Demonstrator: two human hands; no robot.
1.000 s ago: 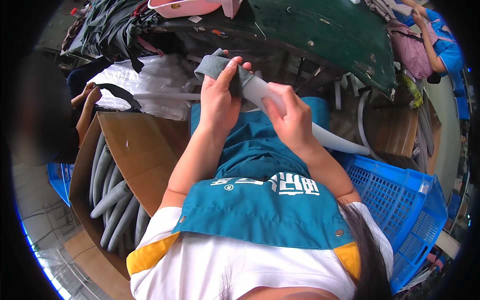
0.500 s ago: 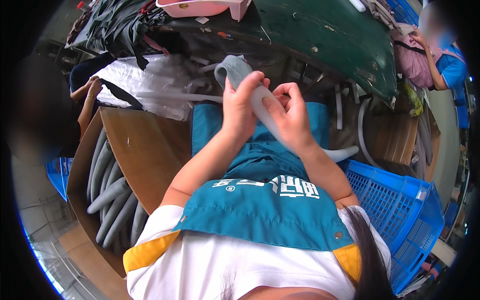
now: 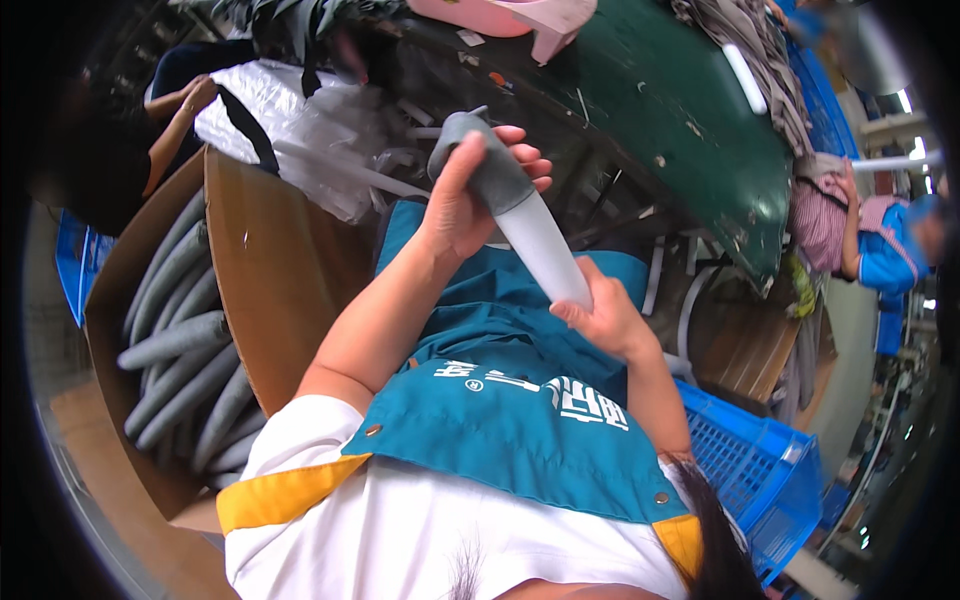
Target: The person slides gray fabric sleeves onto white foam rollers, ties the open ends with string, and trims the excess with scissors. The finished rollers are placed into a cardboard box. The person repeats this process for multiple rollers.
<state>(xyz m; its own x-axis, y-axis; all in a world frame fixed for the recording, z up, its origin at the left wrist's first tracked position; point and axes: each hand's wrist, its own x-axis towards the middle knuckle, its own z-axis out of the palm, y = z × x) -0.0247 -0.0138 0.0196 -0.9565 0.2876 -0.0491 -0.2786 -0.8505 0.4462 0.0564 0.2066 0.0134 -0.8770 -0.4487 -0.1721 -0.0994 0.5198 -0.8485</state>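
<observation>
A white foam tube [image 3: 538,250] slants across my lap, with a grey fabric sleeve [image 3: 497,178] over its far end. The top of the sleeve is bunched and folded over. My left hand [image 3: 455,208] holds the sleeved part, thumb on the near side and fingertips coming out loosely at the far side. Lower down, my right hand [image 3: 612,316] grips the bare white part, fingers wrapped round it. Past that hand the tube's near end is mostly hidden.
On my left stands a cardboard box [image 3: 265,290] of grey-covered tubes [image 3: 178,340]; a blue crate [image 3: 745,455] is at my right. Ahead is a green table [image 3: 650,110] bearing a pink tub [image 3: 480,18]. Other people work at far left and right.
My right hand has slid down the tube, away from my left hand. The grey sleeve now lies smoother over the tube, and the left fingers have loosened. The whole view has tilted.
</observation>
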